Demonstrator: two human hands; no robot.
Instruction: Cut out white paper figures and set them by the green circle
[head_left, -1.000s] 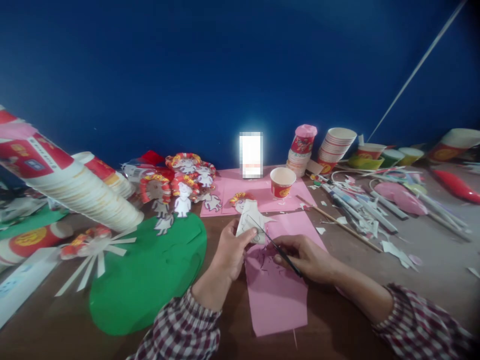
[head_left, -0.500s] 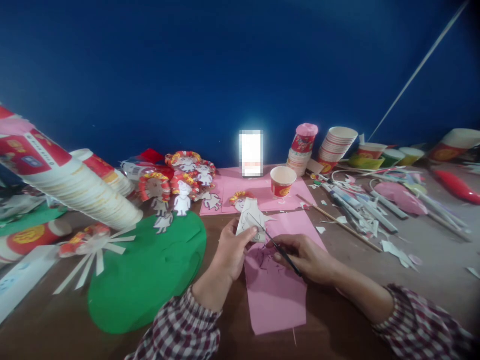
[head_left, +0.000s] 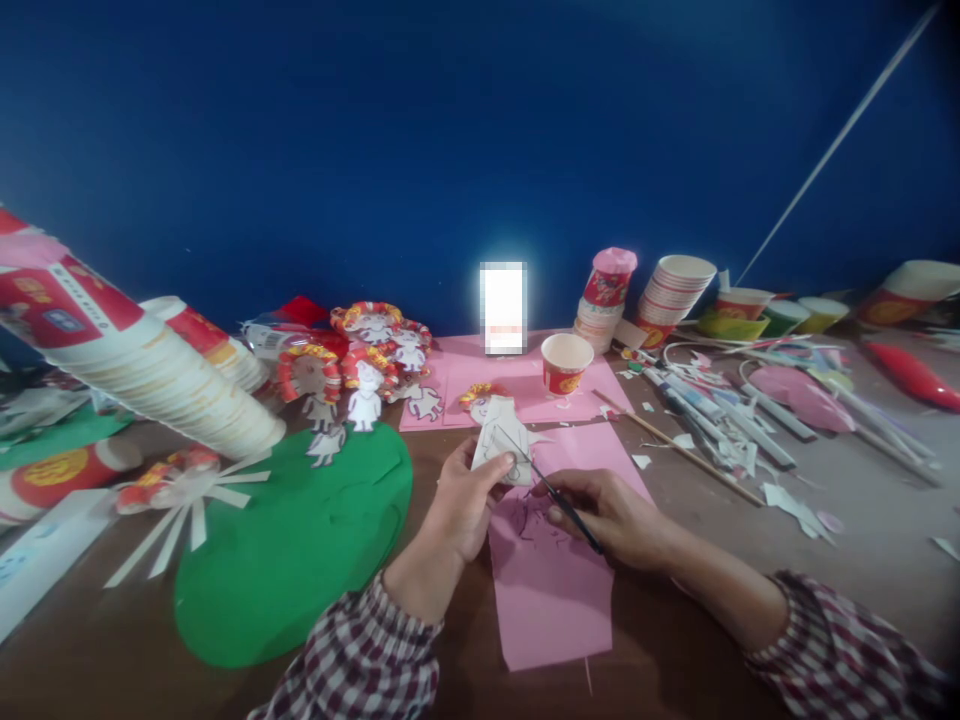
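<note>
Between thumb and fingers, my left hand (head_left: 469, 500) grips a piece of white paper (head_left: 495, 420) with dark outlines drawn on it. My right hand (head_left: 607, 515) is closed on a slim black tool (head_left: 574, 520). Its thin, pointed end crosses the face of the paper; whether it is a knife, tweezers or something else I cannot tell. Below both hands lies a sheet of pink paper (head_left: 555, 610) bearing small dark marks or scraps. Just behind the held paper is a red-and-yellow ring (head_left: 480, 397), partly covered.
A paper cup (head_left: 567, 370) stands on pink paper at the back. Left are a green paper shape (head_left: 292, 560), white cut-out figures (head_left: 365, 400) and a leaning cup stack (head_left: 180, 385). Markers (head_left: 697, 400), scraps and a wooden stick (head_left: 682, 450) lie right, with another cup stack (head_left: 679, 290) behind.
Almost nothing differs. Both hands keep the same hold, and the tool's point stays over the paper.
</note>
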